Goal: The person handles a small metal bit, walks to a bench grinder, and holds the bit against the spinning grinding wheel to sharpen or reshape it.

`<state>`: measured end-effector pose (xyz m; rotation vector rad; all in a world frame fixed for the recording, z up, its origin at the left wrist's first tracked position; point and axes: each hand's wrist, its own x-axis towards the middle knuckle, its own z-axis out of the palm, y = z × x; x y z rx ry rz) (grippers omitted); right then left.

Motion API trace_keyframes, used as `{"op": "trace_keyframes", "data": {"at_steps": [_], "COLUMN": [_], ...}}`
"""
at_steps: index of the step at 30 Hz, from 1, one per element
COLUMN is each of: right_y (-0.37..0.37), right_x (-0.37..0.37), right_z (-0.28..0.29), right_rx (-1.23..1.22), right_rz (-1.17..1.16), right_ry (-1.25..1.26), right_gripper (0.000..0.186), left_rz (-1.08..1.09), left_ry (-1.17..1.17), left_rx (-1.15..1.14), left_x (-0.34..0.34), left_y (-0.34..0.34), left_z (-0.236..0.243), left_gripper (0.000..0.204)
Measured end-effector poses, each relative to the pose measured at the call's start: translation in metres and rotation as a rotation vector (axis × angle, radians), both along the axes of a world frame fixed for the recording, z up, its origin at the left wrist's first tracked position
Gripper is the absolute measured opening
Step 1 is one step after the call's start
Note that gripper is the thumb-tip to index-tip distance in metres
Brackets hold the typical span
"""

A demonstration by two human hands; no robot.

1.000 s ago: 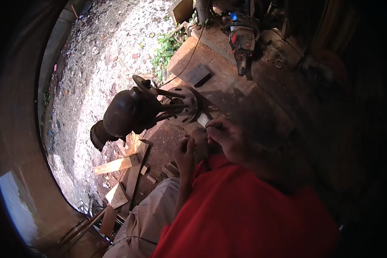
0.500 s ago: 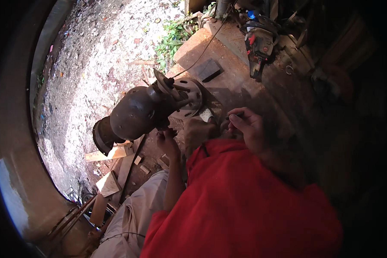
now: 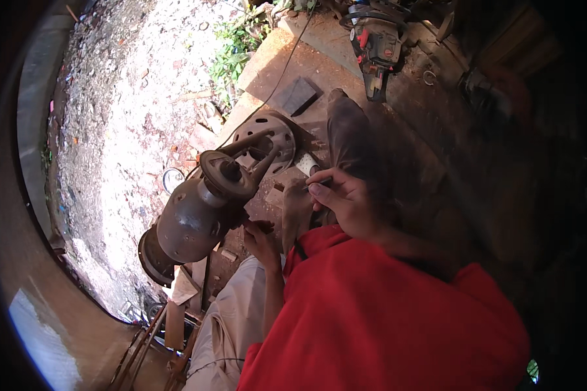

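My right hand (image 3: 346, 202) is in front of the red shirt, with thumb and index finger pinched on a thin, short dark piece (image 3: 322, 183). My left hand (image 3: 262, 242) is raised beside the underside of a bulbous, dark brown metal body (image 3: 192, 221). Its fingers are curled near a dark bit, and what they grip is hard to make out in the shade. The metal body has a wide flange at its lower left and a round cap (image 3: 228, 173) at its upper right. Two bars run from the cap toward a slotted round metal disc (image 3: 284, 140).
A flat dark block (image 3: 300, 96) lies on the dusty ground beyond the disc. A black and red power tool (image 3: 377, 55) sits at the far right. Offcuts of wood (image 3: 184, 285) lie at lower left. A cord (image 3: 287, 62) crosses the ground. A dark elongated shape (image 3: 349, 130) stands beyond my right hand.
My view has shifted, and the metal body now appears tilted more upright. My right hand appears farther left, closer to the disc. The dark elongated shape shows more plainly.
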<state>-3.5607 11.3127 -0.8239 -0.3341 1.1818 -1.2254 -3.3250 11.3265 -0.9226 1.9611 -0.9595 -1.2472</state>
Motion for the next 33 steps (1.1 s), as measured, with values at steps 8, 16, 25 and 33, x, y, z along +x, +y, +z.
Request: {"op": "trace_keyframes", "data": {"at_steps": [8, 16, 25, 33], "right_y": [-0.016, -0.025, -0.029, -0.032], "right_x": [0.024, 0.047, 0.059, 0.061], "right_z": [-0.023, -0.023, -0.022, -0.017], "right_rx": [0.004, 0.021, 0.075, 0.013], "right_rz": [0.051, 0.016, -0.134, -0.071], "right_ry": [0.036, -0.124, -0.127, 0.19], "right_gripper": [0.02, 0.021, 0.02, 0.018], "left_rz": [0.156, 0.267, 0.159, 0.395], "left_ry": [0.192, 0.358, 0.778, 1.081], "left_rx": [0.07, 0.235, 0.229, 0.269], "left_x": [0.001, 0.01, -0.064, -0.079], "left_y": [-0.007, -0.007, -0.038, -0.042], "left_z": [0.003, 0.007, 0.092, 0.088], "left_gripper": [0.051, 0.039, 0.036, 0.027]}}
